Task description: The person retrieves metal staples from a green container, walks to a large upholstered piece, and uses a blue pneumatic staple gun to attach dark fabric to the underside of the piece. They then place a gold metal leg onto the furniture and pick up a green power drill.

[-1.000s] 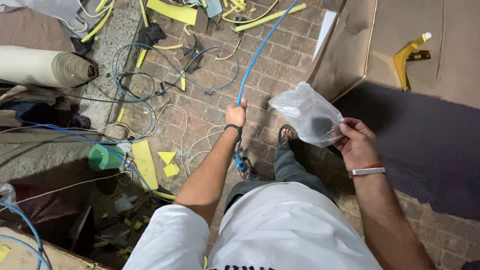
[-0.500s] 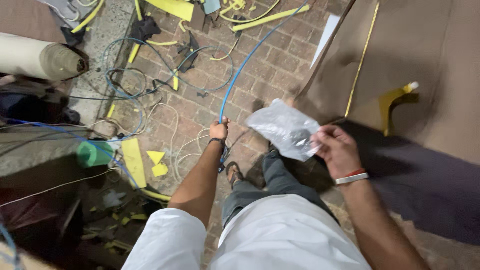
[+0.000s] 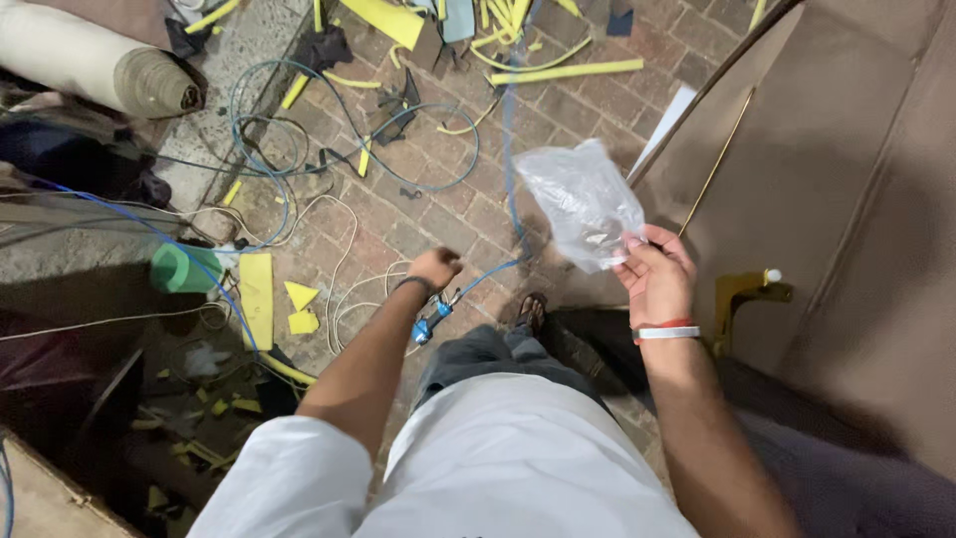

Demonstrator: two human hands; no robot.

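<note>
My left hand is closed around a blue cable that runs up across the brick floor; the cable's blue end piece hangs below my wrist. My right hand pinches the lower corner of a crumpled clear plastic bag held up at chest height. A red and white band sits on my right wrist. My sandalled foot shows between the arms.
Loose blue and white cables, yellow strips and yellow scraps litter the bricks. A rolled beige mat lies top left, a green cup at left. A brown door with a brass handle stands right.
My left hand has dropped lower and leftward with the blue cable, which now bends sharply. The bag in my right hand has shifted right; the view tilted toward the door.
</note>
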